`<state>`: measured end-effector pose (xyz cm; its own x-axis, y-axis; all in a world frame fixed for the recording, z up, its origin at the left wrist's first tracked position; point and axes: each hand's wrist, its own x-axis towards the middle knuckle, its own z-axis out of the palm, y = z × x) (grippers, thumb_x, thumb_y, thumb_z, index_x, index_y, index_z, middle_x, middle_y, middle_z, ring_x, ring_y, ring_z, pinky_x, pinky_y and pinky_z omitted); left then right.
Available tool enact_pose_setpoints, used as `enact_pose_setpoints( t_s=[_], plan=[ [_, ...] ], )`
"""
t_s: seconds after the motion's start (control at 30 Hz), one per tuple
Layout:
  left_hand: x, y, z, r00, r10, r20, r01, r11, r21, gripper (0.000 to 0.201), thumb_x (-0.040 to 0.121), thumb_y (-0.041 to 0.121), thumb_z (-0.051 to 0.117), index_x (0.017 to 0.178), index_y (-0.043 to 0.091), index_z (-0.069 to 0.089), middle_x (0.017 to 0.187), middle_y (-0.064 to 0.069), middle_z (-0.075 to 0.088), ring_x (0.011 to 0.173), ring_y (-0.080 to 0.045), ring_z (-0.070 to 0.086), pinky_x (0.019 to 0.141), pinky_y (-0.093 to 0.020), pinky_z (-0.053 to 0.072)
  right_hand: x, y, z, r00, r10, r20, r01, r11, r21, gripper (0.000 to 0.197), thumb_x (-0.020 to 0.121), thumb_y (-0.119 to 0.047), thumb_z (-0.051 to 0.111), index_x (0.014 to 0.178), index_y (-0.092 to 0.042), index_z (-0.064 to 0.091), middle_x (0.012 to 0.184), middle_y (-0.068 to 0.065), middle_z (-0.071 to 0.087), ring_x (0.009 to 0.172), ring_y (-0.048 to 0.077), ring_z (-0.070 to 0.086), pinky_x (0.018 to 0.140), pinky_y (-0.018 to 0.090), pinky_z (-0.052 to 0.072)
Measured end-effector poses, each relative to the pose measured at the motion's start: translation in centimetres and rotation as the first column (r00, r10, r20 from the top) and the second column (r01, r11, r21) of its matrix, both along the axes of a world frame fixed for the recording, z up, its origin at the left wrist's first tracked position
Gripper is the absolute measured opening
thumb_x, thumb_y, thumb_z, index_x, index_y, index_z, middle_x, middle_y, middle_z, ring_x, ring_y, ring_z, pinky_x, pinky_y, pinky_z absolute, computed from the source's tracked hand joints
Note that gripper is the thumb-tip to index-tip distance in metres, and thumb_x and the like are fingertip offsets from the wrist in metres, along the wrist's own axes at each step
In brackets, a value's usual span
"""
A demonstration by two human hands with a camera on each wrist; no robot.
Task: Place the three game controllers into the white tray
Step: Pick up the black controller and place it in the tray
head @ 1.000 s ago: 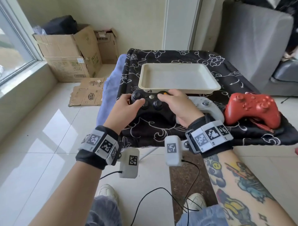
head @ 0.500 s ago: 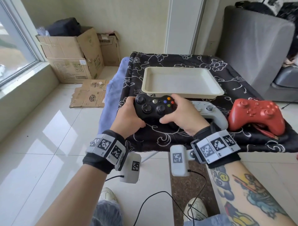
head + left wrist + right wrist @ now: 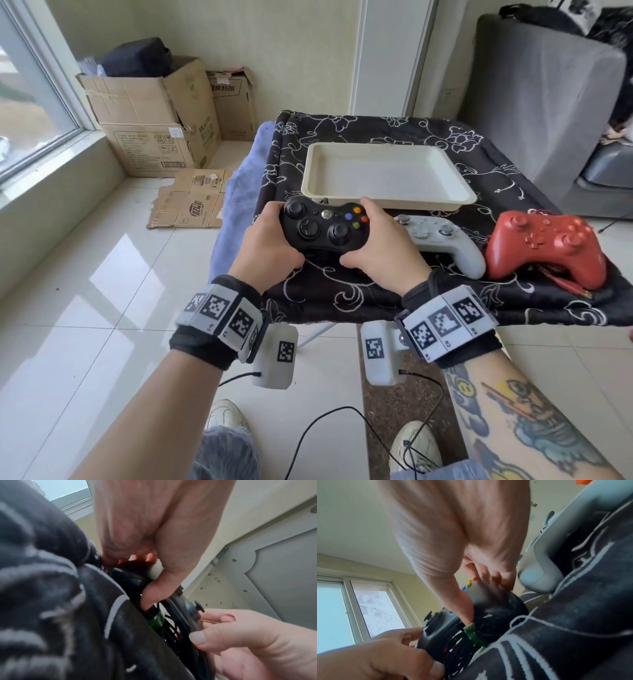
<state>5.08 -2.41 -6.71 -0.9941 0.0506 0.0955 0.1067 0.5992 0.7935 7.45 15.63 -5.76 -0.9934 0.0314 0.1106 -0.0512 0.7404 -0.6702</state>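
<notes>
A black controller (image 3: 323, 226) with coloured buttons is held just above the black patterned cloth, in front of the white tray (image 3: 388, 202). My left hand (image 3: 265, 245) grips its left handle and my right hand (image 3: 380, 246) grips its right handle. In the wrist views a coiled black cable with a green tie (image 3: 473, 634) hangs under the black controller (image 3: 180, 609). A white controller (image 3: 442, 240) lies on the cloth right of my right hand. The red controller (image 3: 543, 245) sits further right near the table edge. The tray holds nothing.
The small table (image 3: 496, 164) carries a black floral cloth over a blue one (image 3: 236, 202). A grey sofa (image 3: 537, 102) stands at the right. Cardboard boxes (image 3: 150, 126) and flattened cardboard (image 3: 191, 200) lie at the left by the window. Cables (image 3: 342, 431) trail on the floor by my shoes.
Both hands have lifted the black controller off the cloth and turned its face up toward me. The white and red controllers have not moved.
</notes>
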Motion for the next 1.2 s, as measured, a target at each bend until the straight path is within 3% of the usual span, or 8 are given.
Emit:
enact_pose_setpoints(
  t_s=[0.1,0.3,0.47,0.77,0.93,1.03,1.2],
  plan=[
    [-0.04,-0.07,-0.04,1.000,-0.014,0.013,0.014,1.000,-0.001,0.068,0.064,-0.002,0.069,0.126,0.015,0.047,0.098,-0.001,0.065,0.096,-0.025,0.063,0.074,-0.037,0.055,0.12,0.07,0.13,0.999,0.007,0.032,-0.006,1.000,-0.022,0.102,0.069,-0.014,0.081,0.154,-0.013,0.024,0.146,0.007,0.046,0.133,0.024,0.045,0.102,0.025,0.036],
    [0.02,0.03,-0.32,0.999,-0.028,0.019,0.029,0.999,-0.020,0.063,0.069,-0.004,0.065,0.125,0.015,0.044,0.093,-0.001,0.061,0.090,-0.025,0.060,0.061,-0.025,0.043,0.19,-0.36,-0.43,0.993,0.046,0.109,-0.041,0.998,-0.044,0.106,0.073,-0.016,0.080,0.154,-0.023,0.012,0.137,0.009,0.053,0.119,0.027,0.054,0.088,0.024,0.038],
    [0.22,0.00,-0.25,1.000,-0.022,0.020,0.023,0.999,-0.033,0.063,0.070,-0.001,0.063,0.127,0.017,0.043,0.096,-0.005,0.064,0.091,-0.027,0.060,0.060,-0.026,0.043,0.02,-0.59,-0.81,0.996,0.040,0.082,-0.035,0.998,-0.056,0.104,0.071,-0.013,0.080,0.152,-0.021,0.015,0.135,0.010,0.053,0.117,0.027,0.055,0.094,0.029,0.043],
    [0.32,0.04,-0.09,1.000,-0.007,0.011,0.007,1.000,0.009,0.066,0.068,-0.002,0.065,0.128,0.019,0.046,0.098,-0.003,0.066,0.093,-0.023,0.062,0.058,-0.021,0.044,0.34,-0.57,-0.43,0.998,0.029,0.054,-0.022,0.993,-0.117,0.108,0.069,-0.009,0.083,0.154,-0.020,0.017,0.141,0.006,0.050,0.125,0.024,0.051,0.101,0.027,0.040],
    [0.65,-0.11,0.32,1.000,0.018,-0.021,-0.017,1.000,0.026,0.062,0.069,-0.001,0.067,0.124,0.020,0.046,0.093,0.000,0.063,0.085,-0.018,0.060,0.054,-0.018,0.041,0.59,-0.63,0.01,1.000,0.022,-0.005,-0.023,0.991,-0.135,0.109,0.070,-0.008,0.082,0.155,-0.022,0.017,0.142,0.002,0.051,0.127,0.021,0.050,0.096,0.018,0.035],
    [0.80,-0.20,0.39,1.000,0.023,-0.022,-0.022,0.999,0.032,0.062,0.069,-0.002,0.067,0.123,0.021,0.045,0.090,0.002,0.062,0.079,-0.011,0.059,0.052,-0.018,0.042,0.61,-0.68,0.07,1.000,0.025,-0.014,-0.026,0.989,-0.147,0.109,0.070,-0.009,0.082,0.156,-0.022,0.017,0.143,0.001,0.050,0.128,0.020,0.050,0.096,0.018,0.034],
    [0.81,-0.14,0.36,1.000,0.016,-0.023,-0.015,0.999,0.032,0.063,0.069,-0.002,0.066,0.124,0.020,0.045,0.093,-0.001,0.064,0.079,-0.012,0.060,0.053,-0.019,0.042,0.58,-0.74,0.03,1.000,0.027,-0.010,-0.028,0.989,-0.142,0.109,0.071,-0.009,0.082,0.157,-0.021,0.015,0.144,0.003,0.050,0.129,0.022,0.049,0.099,0.021,0.035]
  ],
)
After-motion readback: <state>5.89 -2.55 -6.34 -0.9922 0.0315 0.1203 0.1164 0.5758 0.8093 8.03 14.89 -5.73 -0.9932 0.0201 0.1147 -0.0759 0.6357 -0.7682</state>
